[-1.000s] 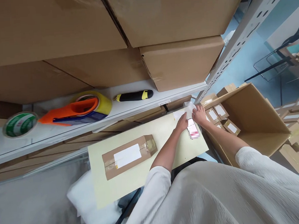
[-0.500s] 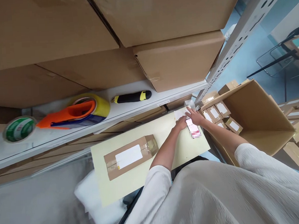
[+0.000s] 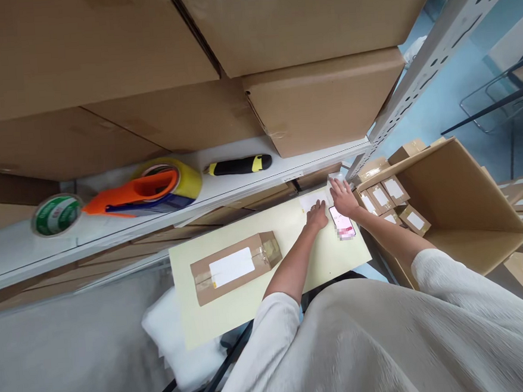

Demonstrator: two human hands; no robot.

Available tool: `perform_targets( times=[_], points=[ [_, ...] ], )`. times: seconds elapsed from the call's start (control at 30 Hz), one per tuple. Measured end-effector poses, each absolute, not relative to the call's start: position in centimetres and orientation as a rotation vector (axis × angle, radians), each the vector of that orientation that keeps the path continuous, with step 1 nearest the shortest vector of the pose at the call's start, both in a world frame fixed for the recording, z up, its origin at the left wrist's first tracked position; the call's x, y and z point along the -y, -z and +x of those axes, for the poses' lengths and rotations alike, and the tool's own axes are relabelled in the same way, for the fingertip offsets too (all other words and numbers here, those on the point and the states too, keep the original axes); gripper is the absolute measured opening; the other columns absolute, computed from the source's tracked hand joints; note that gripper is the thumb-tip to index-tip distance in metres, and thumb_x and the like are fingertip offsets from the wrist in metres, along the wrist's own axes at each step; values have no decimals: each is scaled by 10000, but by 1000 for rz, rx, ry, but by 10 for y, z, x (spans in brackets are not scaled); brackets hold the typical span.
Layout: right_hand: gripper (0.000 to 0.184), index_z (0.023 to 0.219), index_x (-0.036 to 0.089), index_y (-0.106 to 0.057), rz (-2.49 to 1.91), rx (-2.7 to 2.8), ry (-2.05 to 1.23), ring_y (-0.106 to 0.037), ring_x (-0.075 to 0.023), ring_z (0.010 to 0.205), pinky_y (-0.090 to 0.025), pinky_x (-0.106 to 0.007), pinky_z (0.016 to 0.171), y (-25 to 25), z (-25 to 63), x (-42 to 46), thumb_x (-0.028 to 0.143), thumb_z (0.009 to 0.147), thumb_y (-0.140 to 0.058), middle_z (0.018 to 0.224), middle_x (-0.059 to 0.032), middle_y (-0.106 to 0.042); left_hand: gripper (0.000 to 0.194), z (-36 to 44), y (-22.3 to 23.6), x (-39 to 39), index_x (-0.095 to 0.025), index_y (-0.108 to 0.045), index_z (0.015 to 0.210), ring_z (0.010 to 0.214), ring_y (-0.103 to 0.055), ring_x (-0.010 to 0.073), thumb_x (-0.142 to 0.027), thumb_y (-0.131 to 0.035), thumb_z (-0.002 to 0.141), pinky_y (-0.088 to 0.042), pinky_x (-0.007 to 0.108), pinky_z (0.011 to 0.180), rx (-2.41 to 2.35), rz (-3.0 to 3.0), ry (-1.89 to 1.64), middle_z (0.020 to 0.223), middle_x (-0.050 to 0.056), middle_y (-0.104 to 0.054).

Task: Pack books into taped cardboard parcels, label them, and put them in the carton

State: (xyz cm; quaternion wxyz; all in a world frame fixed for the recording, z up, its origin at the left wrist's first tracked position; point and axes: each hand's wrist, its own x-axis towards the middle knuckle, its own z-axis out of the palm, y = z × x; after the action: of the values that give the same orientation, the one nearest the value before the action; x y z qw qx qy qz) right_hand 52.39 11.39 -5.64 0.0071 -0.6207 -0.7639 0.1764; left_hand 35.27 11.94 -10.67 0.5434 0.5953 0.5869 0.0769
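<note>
My left hand [image 3: 317, 215] lies with its fingers apart on a white paper sheet [image 3: 308, 202] at the far right part of the pale yellow tabletop [image 3: 247, 310]. My right hand [image 3: 344, 198] is spread at the table's far right corner, its fingertips by a small whitish item [image 3: 334, 179] that I cannot make out. Just below that hand is a phone [image 3: 343, 223] with a lit screen. A taped cardboard box [image 3: 269, 248] bearing a white label [image 3: 231, 267] rests on the left half of the table.
The shelf [image 3: 238, 184] holds a green-and-white tape roll [image 3: 57, 215], an orange tape dispenser [image 3: 131, 193], a utility knife [image 3: 240, 165] and large cartons [image 3: 326, 102]. An open carton [image 3: 463, 197] with several small labelled boxes [image 3: 394, 190] stands right. White packing material [image 3: 186, 344] is below left.
My hands have moved apart: the right one has shifted up and right, off the paper, while the left stays on it with its fingers spread. The view has shifted slightly.
</note>
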Motion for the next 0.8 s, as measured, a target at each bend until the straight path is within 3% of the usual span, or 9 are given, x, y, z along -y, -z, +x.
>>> perform_targets(
  times=[0.13,0.23,0.33,0.43,0.6,0.7,0.8],
  points=[
    [624,1581,176,-576,-1795,2551,-731,-203,-331,1698,-143,-585,1391,60,523,-118,122,964,-506,1845,-77,-250,705,349,106,-118,-249,-627,1458,1664,-301,446,-165,-728,766,-180,645,1341,-1393,1448,-163,1783,181,-375],
    [573,1510,210,-648,-1859,2519,-845,-317,-367,1640,-250,-639,1350,72,530,-119,161,948,-544,1823,-66,-310,677,347,107,-117,-270,-613,1461,1662,-317,424,-217,-735,797,-206,632,1341,-1406,1427,-197,1767,175,-407],
    [507,1413,166,-730,-2002,2363,-824,-347,-434,1606,-206,-711,1337,82,538,-119,216,933,-578,1787,-140,-378,678,346,107,-117,-268,-619,1448,1669,-294,433,-196,-753,788,-199,628,1343,-1390,1428,-176,1785,171,-375],
    [452,1317,141,-794,-2086,2294,-742,-324,-455,1607,-114,-698,1359,86,541,-120,244,922,-602,1708,-192,-484,696,347,105,-117,-263,-622,1453,1682,-246,447,-150,-758,780,-177,632,1348,-1367,1441,-134,1812,162,-318],
    [489,1347,121,-784,-2257,2393,-579,-407,-475,1521,-183,-722,1315,83,527,-127,362,1035,-495,1521,-250,-631,732,347,98,-117,-269,-527,1569,1688,-247,429,-199,-712,864,-252,617,1341,-1372,1584,28,1835,147,-262],
    [525,1475,89,-686,-2303,2490,-410,-434,-471,1488,-232,-703,1286,77,520,-133,336,1051,-495,1532,-272,-612,741,346,93,-118,-289,-415,1649,1697,-242,383,-238,-631,942,-304,575,1331,-1341,1746,242,1864,108,-182],
    [637,1607,98,-544,-2210,2597,-202,-362,-472,1543,-212,-687,1289,72,519,-137,249,992,-606,1694,-262,-449,732,345,90,-120,-305,-375,1665,1692,-257,376,-261,-610,974,-343,560,1308,-1316,1804,314,1870,103,-157]
  ],
)
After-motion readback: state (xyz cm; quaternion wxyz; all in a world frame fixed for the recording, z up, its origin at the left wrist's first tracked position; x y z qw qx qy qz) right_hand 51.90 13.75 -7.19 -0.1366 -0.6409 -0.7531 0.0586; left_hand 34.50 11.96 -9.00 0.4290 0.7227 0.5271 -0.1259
